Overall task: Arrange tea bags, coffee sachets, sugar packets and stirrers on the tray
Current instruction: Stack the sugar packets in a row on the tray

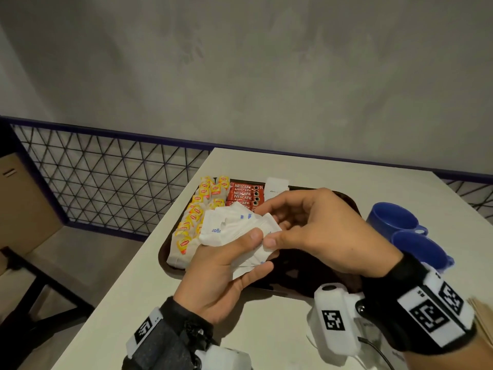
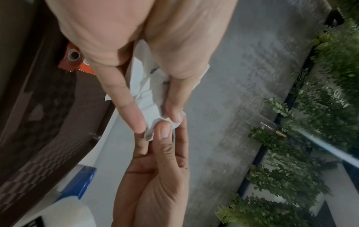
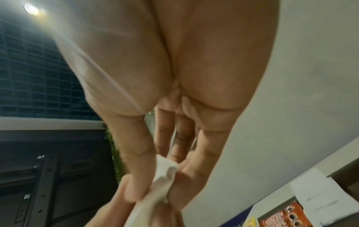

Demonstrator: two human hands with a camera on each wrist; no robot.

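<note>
Above the dark brown tray (image 1: 165, 252), my left hand (image 1: 256, 252) grips a loose bunch of white sugar packets (image 1: 234, 228). My right hand (image 1: 274, 228) pinches one corner of the bunch between thumb and fingers. In the left wrist view that thumb meets my left fingertips (image 2: 139, 121) on the packets (image 2: 149, 95). The right wrist view shows the pinched white paper (image 3: 165, 173). Yellow tea bags (image 1: 197, 212) fill the tray's left side. Red coffee sachets (image 1: 245, 193) lie at its back, beside one white packet (image 1: 277, 184).
Two blue mugs (image 1: 392, 220) stand on the white table (image 1: 266, 329) right of the tray. Light brown strips (image 1: 481, 316) show at the far right edge. A wire mesh railing (image 1: 106, 177) runs along the table's left and back. A grey wall rises behind.
</note>
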